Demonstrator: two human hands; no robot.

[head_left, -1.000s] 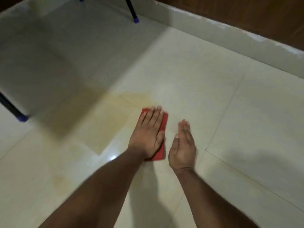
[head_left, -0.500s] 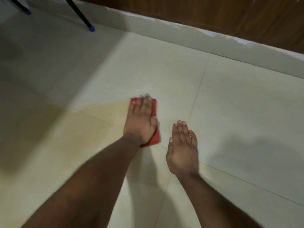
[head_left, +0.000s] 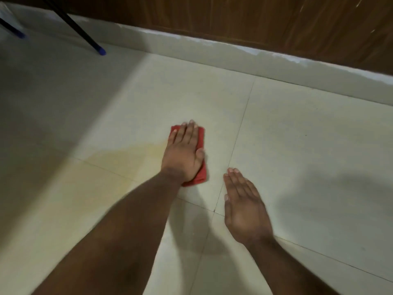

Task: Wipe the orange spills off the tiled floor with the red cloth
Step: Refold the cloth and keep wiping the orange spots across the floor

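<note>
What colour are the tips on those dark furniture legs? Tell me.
Blue: the nearer leg tip and the farther leg tip, head view.

Single head cam, worn by me, looked forward and down at the floor.

Only one view, so no overlap with another. It sat above and behind my forearms, which entered from the bottom edge, my left hand [head_left: 183, 155] near centre and my right hand [head_left: 244, 207] just lower right. The lens faced the tiled floor [head_left: 297, 145] at close range. The skirting [head_left: 212, 50] and wood panel [head_left: 255, 20] ran across the top, chair legs [head_left: 85, 33] top left. Wide-angle bend showed at the edges.
</note>
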